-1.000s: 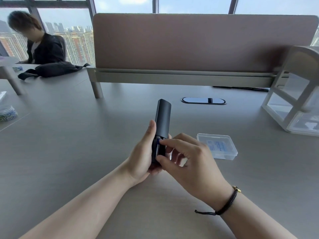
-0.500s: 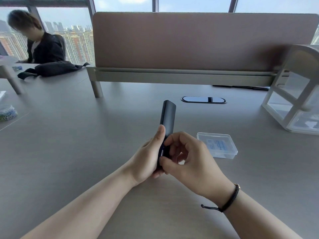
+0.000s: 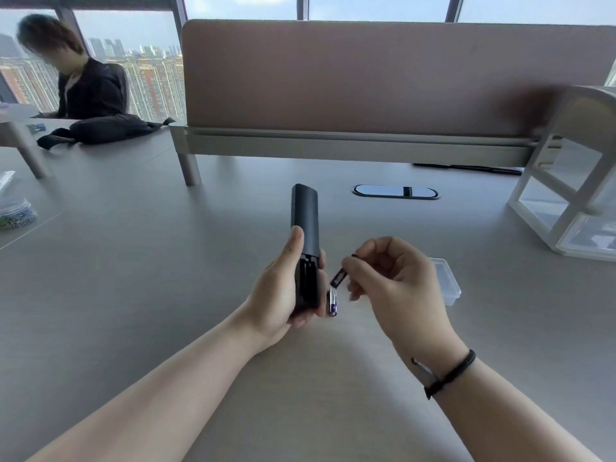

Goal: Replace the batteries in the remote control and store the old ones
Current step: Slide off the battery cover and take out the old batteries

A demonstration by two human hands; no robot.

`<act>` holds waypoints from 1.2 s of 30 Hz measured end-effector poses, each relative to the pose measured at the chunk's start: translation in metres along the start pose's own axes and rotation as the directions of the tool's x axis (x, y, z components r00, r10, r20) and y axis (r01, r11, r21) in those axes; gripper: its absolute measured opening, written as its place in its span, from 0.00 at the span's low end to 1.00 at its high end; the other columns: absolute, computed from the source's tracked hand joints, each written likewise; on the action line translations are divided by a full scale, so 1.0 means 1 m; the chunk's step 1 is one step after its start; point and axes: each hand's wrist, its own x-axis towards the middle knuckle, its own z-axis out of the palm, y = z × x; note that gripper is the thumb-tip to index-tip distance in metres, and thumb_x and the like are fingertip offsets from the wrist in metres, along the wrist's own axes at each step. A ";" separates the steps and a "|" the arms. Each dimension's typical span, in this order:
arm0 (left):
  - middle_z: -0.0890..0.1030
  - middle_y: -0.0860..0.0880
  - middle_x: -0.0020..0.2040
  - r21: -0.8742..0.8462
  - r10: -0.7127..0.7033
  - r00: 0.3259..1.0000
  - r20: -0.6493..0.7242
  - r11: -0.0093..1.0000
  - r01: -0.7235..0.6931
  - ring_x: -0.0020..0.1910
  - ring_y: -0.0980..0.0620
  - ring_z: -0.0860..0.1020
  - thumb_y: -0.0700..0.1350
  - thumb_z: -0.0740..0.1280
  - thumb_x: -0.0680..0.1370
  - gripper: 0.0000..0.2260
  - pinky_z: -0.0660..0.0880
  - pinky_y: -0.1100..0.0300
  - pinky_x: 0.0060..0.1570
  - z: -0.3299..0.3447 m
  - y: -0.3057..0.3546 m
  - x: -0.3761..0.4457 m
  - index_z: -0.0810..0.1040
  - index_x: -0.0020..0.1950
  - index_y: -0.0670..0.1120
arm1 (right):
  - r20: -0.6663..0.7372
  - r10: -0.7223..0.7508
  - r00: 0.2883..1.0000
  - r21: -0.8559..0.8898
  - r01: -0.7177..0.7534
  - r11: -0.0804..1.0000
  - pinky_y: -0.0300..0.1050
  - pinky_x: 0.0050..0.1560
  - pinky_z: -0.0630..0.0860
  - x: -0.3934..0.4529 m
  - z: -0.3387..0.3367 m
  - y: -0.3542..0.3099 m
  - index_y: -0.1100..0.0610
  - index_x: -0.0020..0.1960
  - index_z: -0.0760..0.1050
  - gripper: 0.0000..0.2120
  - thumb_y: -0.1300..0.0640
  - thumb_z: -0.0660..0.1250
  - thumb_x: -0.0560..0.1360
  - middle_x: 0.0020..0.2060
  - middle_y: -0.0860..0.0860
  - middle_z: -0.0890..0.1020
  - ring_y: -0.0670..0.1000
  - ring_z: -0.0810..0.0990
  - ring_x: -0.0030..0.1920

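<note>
My left hand point(image 3: 280, 295) grips a black remote control point(image 3: 305, 228) upright above the desk, its open battery compartment point(image 3: 307, 281) facing me. My right hand point(image 3: 390, 281) is just to the right of it and pinches a small dark battery point(image 3: 339, 277) between thumb and forefinger. A second battery point(image 3: 332, 303), silver and purple, is right below that one, next to my left fingers; I cannot tell whether it rests on the desk. A clear plastic box point(image 3: 448, 281) lies behind my right hand, partly hidden by it.
A white open-frame rack point(image 3: 566, 195) stands at the right. An oval cable port point(image 3: 395, 191) sits in the desk before the brown partition point(image 3: 366, 78). A person point(image 3: 86, 85) sits far left behind a black bag point(image 3: 106, 130). A round container point(image 3: 15, 215) is at the left edge.
My right hand has pulled away from the remote to the right with a battery in its fingertips. The compartment now shows open, and a second battery has appeared beside the remote.
</note>
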 end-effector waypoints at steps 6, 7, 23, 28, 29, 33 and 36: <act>0.69 0.41 0.27 -0.205 0.044 0.984 -0.173 0.975 -0.080 0.15 0.51 0.63 0.65 0.51 0.80 0.24 0.49 0.59 0.22 -0.007 0.005 0.005 0.70 0.43 0.44 | 0.013 -0.020 1.000 -0.541 0.023 0.840 0.34 0.28 0.69 0.002 -0.007 0.011 0.53 0.38 0.78 0.05 0.58 0.72 0.73 0.28 0.48 0.80 0.44 0.75 0.27; 0.69 0.40 0.27 -0.207 0.051 0.981 -0.189 0.974 -0.091 0.15 0.51 0.63 0.65 0.51 0.80 0.24 0.49 0.58 0.23 -0.007 0.004 0.005 0.70 0.43 0.44 | 0.071 -0.021 0.997 -0.625 0.061 0.778 0.32 0.27 0.68 -0.002 -0.004 0.014 0.53 0.38 0.79 0.05 0.58 0.71 0.72 0.27 0.47 0.80 0.43 0.76 0.29; 0.72 0.40 0.26 -0.218 0.067 0.968 -0.243 0.968 -0.121 0.15 0.50 0.59 0.65 0.50 0.80 0.25 0.51 0.58 0.22 -0.012 0.002 0.010 0.69 0.42 0.45 | 0.300 0.145 0.943 -0.776 0.153 0.612 0.28 0.36 0.66 -0.009 -0.005 0.010 0.47 0.61 0.78 0.24 0.41 0.75 0.68 0.42 0.44 0.81 0.41 0.74 0.40; 0.72 0.39 0.26 -0.227 0.068 0.971 -0.230 0.966 -0.121 0.14 0.51 0.59 0.65 0.50 0.80 0.25 0.54 0.62 0.20 -0.013 0.001 0.010 0.69 0.42 0.45 | 0.303 0.111 0.947 -0.789 0.184 0.586 0.40 0.48 0.72 -0.010 -0.002 0.019 0.47 0.61 0.78 0.22 0.42 0.73 0.70 0.49 0.45 0.79 0.47 0.76 0.50; 0.72 0.40 0.26 -0.223 0.069 0.972 -0.225 0.967 -0.120 0.14 0.51 0.59 0.65 0.50 0.80 0.25 0.54 0.61 0.20 -0.012 0.000 0.010 0.69 0.42 0.45 | 0.308 0.103 0.946 -0.791 0.194 0.580 0.43 0.50 0.74 -0.010 -0.001 0.020 0.47 0.60 0.79 0.20 0.42 0.72 0.71 0.49 0.44 0.79 0.48 0.77 0.51; 0.72 0.40 0.26 -0.215 0.068 0.974 -0.218 0.970 -0.116 0.15 0.51 0.59 0.66 0.50 0.80 0.25 0.52 0.58 0.22 -0.012 0.000 0.011 0.69 0.42 0.45 | 0.322 0.086 0.943 -0.806 0.225 0.548 0.49 0.50 0.77 -0.010 0.002 0.021 0.45 0.57 0.79 0.15 0.41 0.68 0.73 0.50 0.44 0.78 0.50 0.78 0.52; 0.72 0.39 0.26 -0.201 0.067 0.976 -0.209 0.973 -0.110 0.15 0.51 0.58 0.66 0.50 0.80 0.26 0.50 0.56 0.23 -0.011 -0.001 0.010 0.69 0.43 0.44 | 0.340 0.074 0.938 -0.820 0.257 0.511 0.48 0.49 0.78 -0.009 0.005 0.021 0.43 0.59 0.78 0.16 0.40 0.66 0.74 0.52 0.44 0.78 0.50 0.80 0.53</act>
